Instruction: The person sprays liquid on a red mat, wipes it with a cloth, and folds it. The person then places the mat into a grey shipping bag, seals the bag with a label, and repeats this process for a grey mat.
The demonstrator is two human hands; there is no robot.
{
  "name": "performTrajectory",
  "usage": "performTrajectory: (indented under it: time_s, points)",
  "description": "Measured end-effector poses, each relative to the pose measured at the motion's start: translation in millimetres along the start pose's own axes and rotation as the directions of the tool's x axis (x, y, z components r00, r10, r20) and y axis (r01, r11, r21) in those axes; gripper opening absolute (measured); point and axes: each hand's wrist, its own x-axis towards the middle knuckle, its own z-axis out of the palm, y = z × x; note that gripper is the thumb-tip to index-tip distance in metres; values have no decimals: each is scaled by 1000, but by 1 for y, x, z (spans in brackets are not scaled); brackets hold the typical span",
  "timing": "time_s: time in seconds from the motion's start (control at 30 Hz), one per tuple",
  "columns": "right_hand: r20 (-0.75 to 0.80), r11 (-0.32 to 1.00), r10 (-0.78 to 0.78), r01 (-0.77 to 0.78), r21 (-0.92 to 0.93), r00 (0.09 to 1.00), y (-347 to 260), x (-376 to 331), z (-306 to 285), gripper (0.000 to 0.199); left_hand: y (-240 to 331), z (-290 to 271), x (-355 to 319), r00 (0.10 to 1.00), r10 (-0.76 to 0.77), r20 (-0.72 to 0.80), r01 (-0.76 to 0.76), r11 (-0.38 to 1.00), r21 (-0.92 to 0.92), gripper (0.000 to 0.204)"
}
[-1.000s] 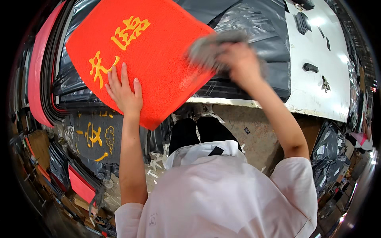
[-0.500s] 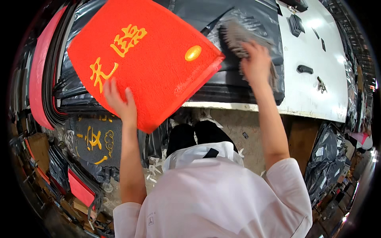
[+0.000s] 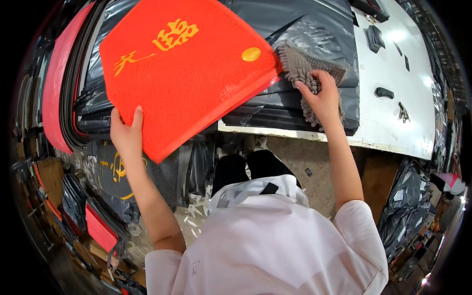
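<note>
A large red doormat [image 3: 191, 69] with yellow characters and a round gold badge lies tilted over the edge of the white worktable [image 3: 393, 64]. My left hand [image 3: 127, 133] grips the mat's near left edge, thumb on top. My right hand [image 3: 322, 96] holds a grey shaggy chenille mat [image 3: 300, 69], which rests on a stack of grey plastic bags [image 3: 300, 29] just right of the red mat's corner.
Rolled and stacked mats in red and black fill the left side [image 3: 59, 98]. A dark mat with yellow characters [image 3: 115, 169] lies below the table. Small black parts [image 3: 383, 92] sit on the white tabletop. More grey bags [image 3: 410, 206] are piled at the lower right.
The red mat has shifted up and to the right on the table, my left hand moving with its edge. My right hand has carried the grey shaggy mat off the red mat onto the bags.
</note>
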Motion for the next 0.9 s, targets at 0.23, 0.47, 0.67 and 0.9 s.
performTrajectory:
  time_s: [0.23, 0.47, 0.67, 0.9]
  points:
    - [355, 989, -117, 143, -48, 927, -90, -37, 40, 76, 32, 46, 24, 876, 481, 18, -471, 848, 245, 46]
    - [645, 944, -323, 281, 170, 692, -85, -106, 18, 60, 12, 136, 26, 886, 461, 49, -447, 821, 354, 51]
    - [274, 910, -137, 230, -344, 952, -62, -63, 36, 48, 13, 137, 27, 869, 495, -7, -473, 834, 285, 47]
    - [197, 828, -518, 430, 361, 832, -159, -82, 45, 53, 5, 136, 29, 867, 497, -23, -476, 841, 257, 45]
